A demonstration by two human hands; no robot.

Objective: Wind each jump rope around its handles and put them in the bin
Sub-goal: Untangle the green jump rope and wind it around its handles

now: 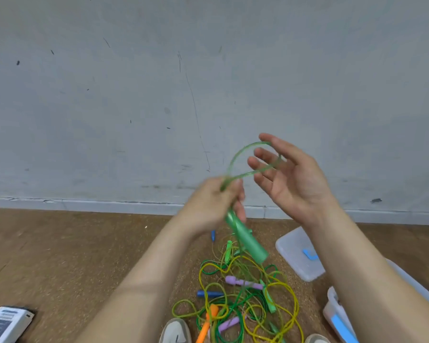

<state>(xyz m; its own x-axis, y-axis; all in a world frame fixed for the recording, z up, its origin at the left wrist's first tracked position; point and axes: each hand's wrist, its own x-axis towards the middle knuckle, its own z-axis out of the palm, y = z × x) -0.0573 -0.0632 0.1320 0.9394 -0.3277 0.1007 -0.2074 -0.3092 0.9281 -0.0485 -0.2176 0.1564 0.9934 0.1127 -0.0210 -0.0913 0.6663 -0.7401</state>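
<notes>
The left hand [212, 204] grips green handles [245, 240] – their green rope [235, 158] loops over the open right hand's [290, 179] straight fingers – above tangled jump ropes [243, 295].

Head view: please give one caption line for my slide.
Left hand grips green handle while open right hand carries a rope loop above a tangled pile.
</notes>
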